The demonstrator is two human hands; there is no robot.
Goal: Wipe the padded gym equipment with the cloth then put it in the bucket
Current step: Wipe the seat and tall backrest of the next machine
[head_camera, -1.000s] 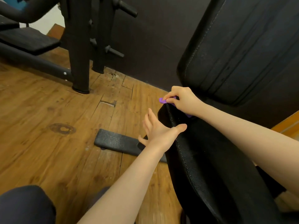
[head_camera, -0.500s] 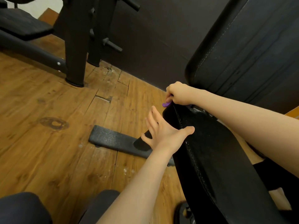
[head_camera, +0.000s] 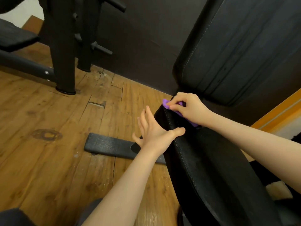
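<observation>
A black padded seat (head_camera: 216, 168) runs from the lower right up to the centre, with a black padded backrest (head_camera: 241, 51) rising behind it. My right hand (head_camera: 190, 108) grips a small purple cloth (head_camera: 166, 104) and presses it on the seat's far corner. Most of the cloth is hidden under the fingers. My left hand (head_camera: 153, 128) lies with straight fingers against the seat's left side, thumb hooked over the stitched edge. No bucket is in view.
A wooden plank floor (head_camera: 48, 160) spreads to the left. A flat black base foot (head_camera: 110, 145) of the machine lies on it beside my left hand. Black machine posts (head_camera: 63, 54) and another bench (head_camera: 14, 36) stand at the upper left before a dark wall.
My right hand has slid the cloth a little along the seat's far corner, and more of the purple shows now. My left hand stays braced on the seat's side.
</observation>
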